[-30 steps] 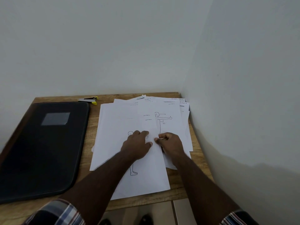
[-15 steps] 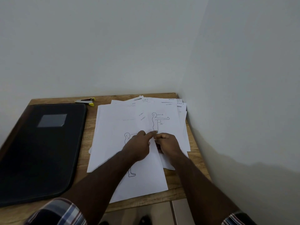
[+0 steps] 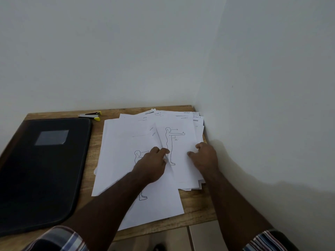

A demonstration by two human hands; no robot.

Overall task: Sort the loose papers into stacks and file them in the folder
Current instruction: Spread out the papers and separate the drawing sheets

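Loose white papers [image 3: 126, 142] lie fanned over the right half of the wooden table. The top left sheet [image 3: 155, 200] bears an outline figure, and my left hand [image 3: 153, 165] pinches its raised right edge. A sheet beside it [image 3: 181, 131] shows a standing figure with an outstretched arm and "90°". My right hand [image 3: 205, 157] rests on this right-hand pile, fingers bent with their tips on the paper. The black folder [image 3: 45, 169] lies closed on the left of the table.
A small stapler with yellow tips [image 3: 90, 115] lies at the back edge between folder and papers. The table [image 3: 197, 209] stands in a corner, with white walls behind and close on the right. Its front edge runs just below the papers.
My right hand has moved rightward away from my left hand onto the right pile. The left sheet's right edge has lifted, uncovering more of the 90° figure sheet.
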